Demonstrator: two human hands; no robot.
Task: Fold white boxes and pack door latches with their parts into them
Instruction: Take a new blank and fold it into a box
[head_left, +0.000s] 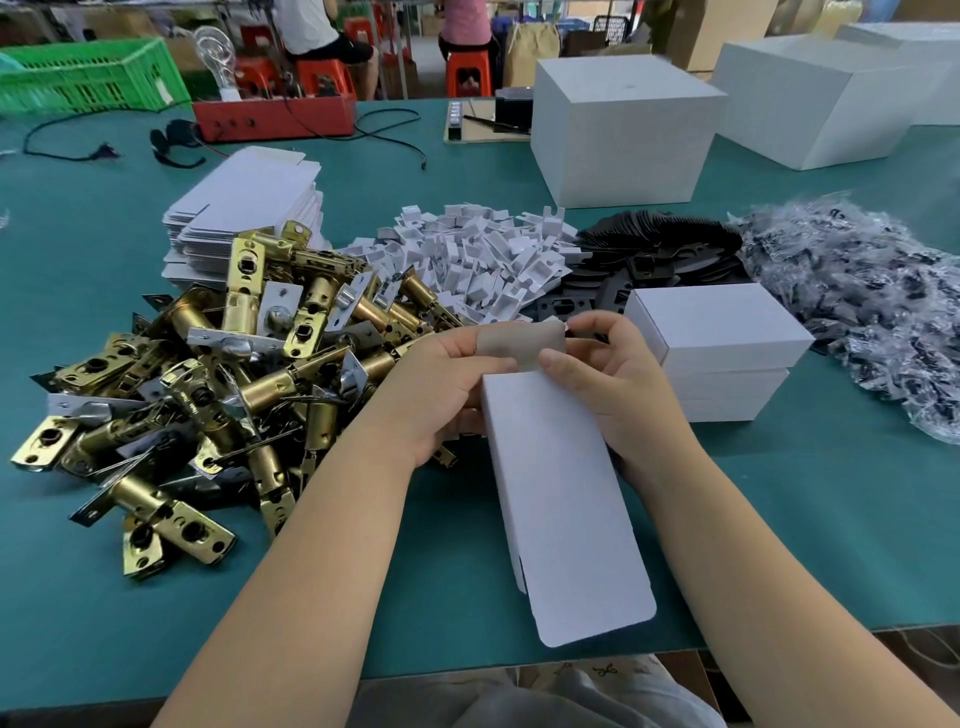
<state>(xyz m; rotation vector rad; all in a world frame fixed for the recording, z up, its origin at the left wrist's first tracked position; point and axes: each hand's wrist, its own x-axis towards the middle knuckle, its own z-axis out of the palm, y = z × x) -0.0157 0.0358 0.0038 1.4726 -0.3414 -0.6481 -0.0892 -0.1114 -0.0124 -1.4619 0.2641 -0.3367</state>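
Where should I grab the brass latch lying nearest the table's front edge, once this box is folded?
Take that latch by its flat brass faceplate, coming from above with the left hand. The plate lies clear at the pile's near edge; its barrel end looks tucked under other latches.

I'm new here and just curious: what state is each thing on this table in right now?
Box: part folded, held by both hands.
Left hand: gripping the box.
Right hand: pinching the end flap.
Blanks: flat, stacked.
Latches: loose pile.
Finished boxes: closed, stacked.
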